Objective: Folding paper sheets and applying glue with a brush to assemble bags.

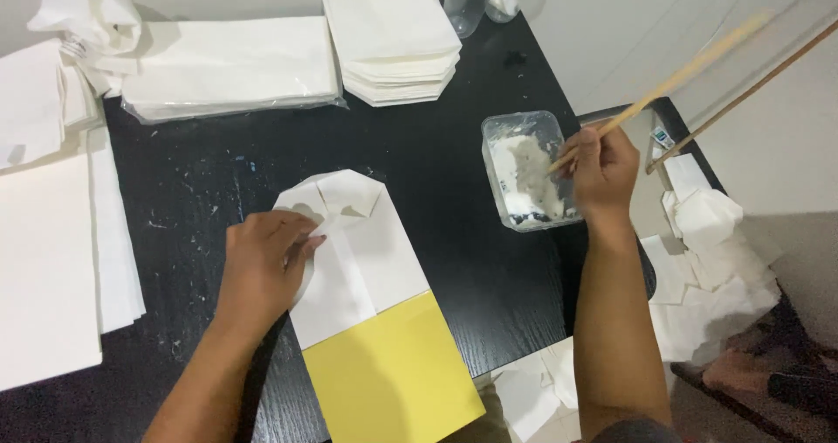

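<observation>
The left hand (262, 264) presses flat, fingers spread, on the folded white paper bag (353, 251) lying on a yellow sheet (393, 377) near the front edge of the black surface (471, 260). The right hand (602, 171) pinches a wooden stick (672, 81) dipped into the clear paste tub (526, 171) toward the right edge. Best to load little paste and keep the flaps pinned.

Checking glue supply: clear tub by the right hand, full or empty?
Partly full: the clear plastic tub holds white paste across its bottom, lid off; the right hand dips a wooden stick into it.
</observation>
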